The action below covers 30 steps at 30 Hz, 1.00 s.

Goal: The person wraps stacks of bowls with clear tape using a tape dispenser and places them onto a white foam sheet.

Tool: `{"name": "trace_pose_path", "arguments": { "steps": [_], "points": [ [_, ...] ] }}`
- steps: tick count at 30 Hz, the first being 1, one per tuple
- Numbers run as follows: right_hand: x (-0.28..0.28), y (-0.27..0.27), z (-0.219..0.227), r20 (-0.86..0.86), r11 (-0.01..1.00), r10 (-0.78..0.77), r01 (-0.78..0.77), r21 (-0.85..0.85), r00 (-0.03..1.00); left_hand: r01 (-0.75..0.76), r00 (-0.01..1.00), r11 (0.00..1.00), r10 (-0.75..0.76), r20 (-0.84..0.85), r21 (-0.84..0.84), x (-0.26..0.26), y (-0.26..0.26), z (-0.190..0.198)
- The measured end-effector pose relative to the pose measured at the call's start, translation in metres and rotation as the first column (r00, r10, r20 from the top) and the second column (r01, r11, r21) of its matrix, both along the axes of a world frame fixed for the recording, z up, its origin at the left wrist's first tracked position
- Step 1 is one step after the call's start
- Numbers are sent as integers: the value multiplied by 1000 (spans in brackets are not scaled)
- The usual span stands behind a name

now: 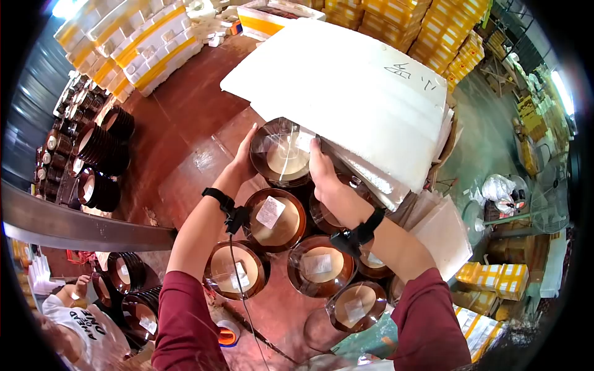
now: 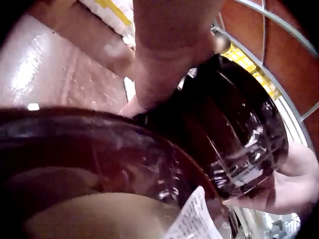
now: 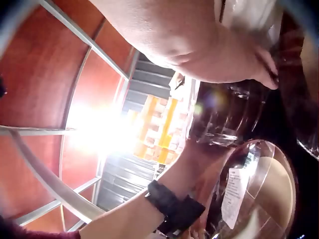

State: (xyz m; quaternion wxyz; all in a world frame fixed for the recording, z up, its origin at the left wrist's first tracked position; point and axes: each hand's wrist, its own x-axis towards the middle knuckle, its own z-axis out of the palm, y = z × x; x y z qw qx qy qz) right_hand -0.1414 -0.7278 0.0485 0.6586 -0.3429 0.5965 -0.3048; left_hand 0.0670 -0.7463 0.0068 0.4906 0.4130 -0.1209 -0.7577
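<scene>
Both hands hold a stack of dark brown bowls [image 1: 272, 162], wrapped in clear plastic, from opposite sides. My left hand [image 1: 242, 163] grips its left side, and my right hand [image 1: 323, 168] grips the right side with the thumb up near the rim. In the left wrist view, the glossy wrapped side of the stack [image 2: 234, 124] shows between the hands. Just below, in the head view, another wrapped bowl stack [image 1: 291, 226] with a paper label [image 1: 270, 212] stands close to the held one. Its rim overlaps the held stack in the left wrist view.
Several more labelled bowl stacks [image 1: 318, 284] stand near my forearms. White foam sheets [image 1: 346, 86] lie ahead, right beside my right hand. A metal rail [image 1: 86, 222] crosses at left; a person in a white shirt [image 1: 93, 331] is at lower left. Foam boxes [image 1: 148, 55] are piled behind.
</scene>
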Motion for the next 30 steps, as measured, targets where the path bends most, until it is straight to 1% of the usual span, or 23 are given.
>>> {"name": "trace_pose_path", "arguments": {
  "steps": [1, 2, 5, 6, 8, 9, 10, 12, 13, 14, 15, 16, 17, 18, 19, 20, 21, 23, 24, 26, 27, 29, 30],
  "points": [
    [-2, -2, -12, -9, 1000, 27, -27, -9, 1000, -8, 1000, 1000, 8, 26, 13, 1, 1, 0],
    [-2, -5, -27, 17, 999, 12, -11, -36, 1000, -29, 997, 999, 28, 66, 15, 7, -6, -14],
    [-8, -2, -44, 66, 994, 42, -35, -99, 997, 13, 1000, 1000, -13, 29, -2, 9, -5, -19],
    [-9, -2, -22, 49, 1000, 16, -17, 26, 999, -7, 1000, 1000, 7, 18, -27, 8, -6, -25],
    [-10, 6, 18, 88, 996, 6, -13, 83, 996, -58, 994, 997, 63, 86, -60, 6, -9, -34],
    [-10, 7, 26, 108, 994, 1, -13, 111, 994, -82, 989, 994, 91, 119, -78, 6, -11, -39],
    [-12, 4, 17, 134, 990, 13, -32, 141, 991, -55, 982, 993, 73, 173, -104, 9, -11, -43],
    [-23, -3, 14, 219, 993, 24, -49, 107, 975, 4, 959, 988, 40, 282, -154, 19, -9, -46],
    [-29, -3, 17, 261, 994, 31, -57, 91, 965, 34, 943, 996, -6, 334, -77, 23, -4, -34],
    [-34, 2, 19, 342, 997, 12, -40, 73, 940, 60, 922, 998, -56, 383, 1, 30, 1, -20],
    [-38, 9, 21, 333, 992, -42, 0, 124, 942, 80, 898, 993, -107, 427, 81, 37, 9, -5],
    [-41, 15, 24, 323, 984, -95, 40, 173, 942, 81, 889, 991, -121, 441, 108, 44, 17, 5],
    [-45, 24, 28, 312, 973, -142, 75, 219, 939, 42, 880, 993, -89, 466, 109, 49, 28, 15],
    [-55, 42, 48, 385, 981, -84, 10, 192, 919, 2, 868, 994, -56, 494, 109, 54, 41, 31],
    [-63, 56, 54, 398, 985, -86, 19, 172, 913, -39, 852, 994, -22, 523, 104, 61, 52, 42],
    [-72, 70, 59, 407, 988, -84, 23, 154, 910, -19, 870, 999, -7, 493, 48, 71, 66, 47],
    [-81, 84, 65, 416, 991, -78, 25, 132, 906, -50, 888, 999, 50, 456, -11, 74, 80, 56],
    [-98, 117, 76, 521, 996, 88, -75, -45, 849, -124, 914, 983, 166, 371, -134, 78, 118, 76],
    [-101, 138, 94, 511, 990, 142, -113, -88, 848, -166, 922, 972, 213, 323, -166, 80, 137, 84],
    [-110, 179, 112, 443, 940, 334, -260, -219, 832, -248, 928, 942, 298, 224, -226, 79, 186, 94],
    [-114, 199, 120, 397, 898, 428, -333, -286, 812, -291, 932, 930, 328, 154, -222, 74, 217, 106],
    [-125, 234, 143, 199, 774, 612, -526, -353, 766, -344, 932, 917, 359, 41, -201, 47, 289, 151],
    [-127, 255, 154, 209, 749, 647, -560, -355, 733, -383, 923, 908, 381, -41, -172, 39, 326, 158]
  ]
}}
